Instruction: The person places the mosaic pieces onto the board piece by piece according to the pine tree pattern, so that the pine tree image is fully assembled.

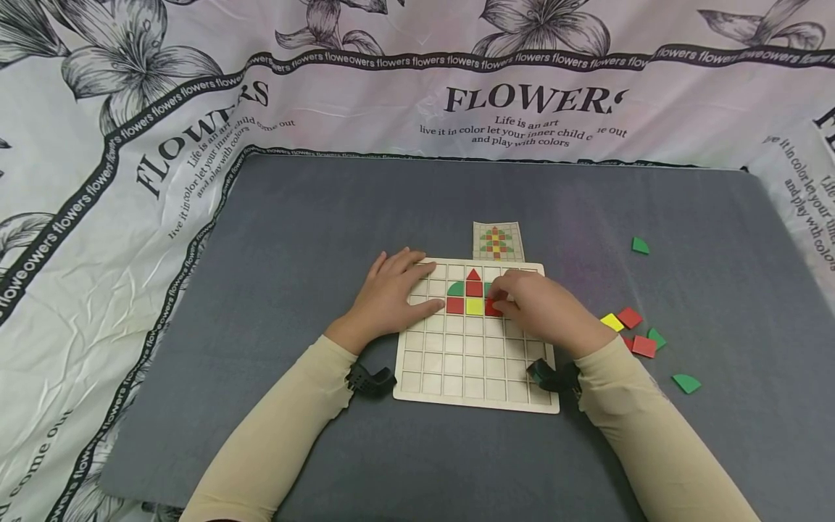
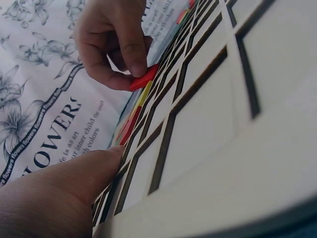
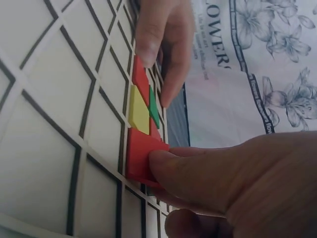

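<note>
A pale square grid board (image 1: 443,362) lies on the grey table. My left hand (image 1: 391,293) rests on its upper left edge, fingers spread and thumb beside a red square tile (image 1: 454,306). With thumb and fingers, my right hand (image 1: 544,304) pinches another red square tile (image 3: 141,153), slightly tilted at its grid cell, right beside a yellow square tile (image 1: 475,307). Above the yellow tile sit a red square (image 1: 474,288) and a red triangle (image 1: 473,275). A green quarter-round tile (image 1: 455,289) is left of that square; another green piece on its right is mostly hidden by my right fingers.
A small pattern card (image 1: 499,239) lies against the board's far edge. To the right are loose tiles: a yellow one (image 1: 612,322), several red ones (image 1: 644,346) and green quarter-rounds (image 1: 686,383). One green tile (image 1: 640,246) lies farther back. Flower-printed cloth (image 1: 365,109) surrounds the table.
</note>
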The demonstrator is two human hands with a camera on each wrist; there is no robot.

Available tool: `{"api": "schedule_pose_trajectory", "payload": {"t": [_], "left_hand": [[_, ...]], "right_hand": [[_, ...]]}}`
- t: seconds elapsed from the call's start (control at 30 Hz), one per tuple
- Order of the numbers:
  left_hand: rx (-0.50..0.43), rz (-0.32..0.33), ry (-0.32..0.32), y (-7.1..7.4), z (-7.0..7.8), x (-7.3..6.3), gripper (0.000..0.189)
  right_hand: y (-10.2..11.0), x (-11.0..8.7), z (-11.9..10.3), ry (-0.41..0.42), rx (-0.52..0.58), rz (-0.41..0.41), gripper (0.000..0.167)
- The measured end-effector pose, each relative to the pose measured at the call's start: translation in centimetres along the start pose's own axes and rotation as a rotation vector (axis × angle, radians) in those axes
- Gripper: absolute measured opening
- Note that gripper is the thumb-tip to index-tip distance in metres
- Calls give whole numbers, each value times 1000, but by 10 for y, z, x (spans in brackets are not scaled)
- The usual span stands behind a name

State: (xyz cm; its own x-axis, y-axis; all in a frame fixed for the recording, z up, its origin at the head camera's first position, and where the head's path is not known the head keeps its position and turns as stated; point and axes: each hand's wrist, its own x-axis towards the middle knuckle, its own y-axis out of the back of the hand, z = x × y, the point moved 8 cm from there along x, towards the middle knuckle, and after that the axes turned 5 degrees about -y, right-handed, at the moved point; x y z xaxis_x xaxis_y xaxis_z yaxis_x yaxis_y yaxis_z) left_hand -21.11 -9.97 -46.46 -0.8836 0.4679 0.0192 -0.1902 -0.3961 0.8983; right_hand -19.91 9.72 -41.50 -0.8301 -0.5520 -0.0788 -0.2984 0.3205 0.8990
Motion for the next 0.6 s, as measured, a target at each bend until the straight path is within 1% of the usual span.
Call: {"api": "schedule_pose_trajectory", "payload": {"t": [0.17,0.37,0.6], "left_hand": [[4,0,0,-1,0,0,74],[1,1,-1,-1,0,1,74],[2,-1,0,-1,-1,1,73]], "right_hand": [[-2,-1,0,-7,-17,20,8],[-2,-2,0,-16,-29,19,9],[-1,-1,1,6,-35,33,11]]}}
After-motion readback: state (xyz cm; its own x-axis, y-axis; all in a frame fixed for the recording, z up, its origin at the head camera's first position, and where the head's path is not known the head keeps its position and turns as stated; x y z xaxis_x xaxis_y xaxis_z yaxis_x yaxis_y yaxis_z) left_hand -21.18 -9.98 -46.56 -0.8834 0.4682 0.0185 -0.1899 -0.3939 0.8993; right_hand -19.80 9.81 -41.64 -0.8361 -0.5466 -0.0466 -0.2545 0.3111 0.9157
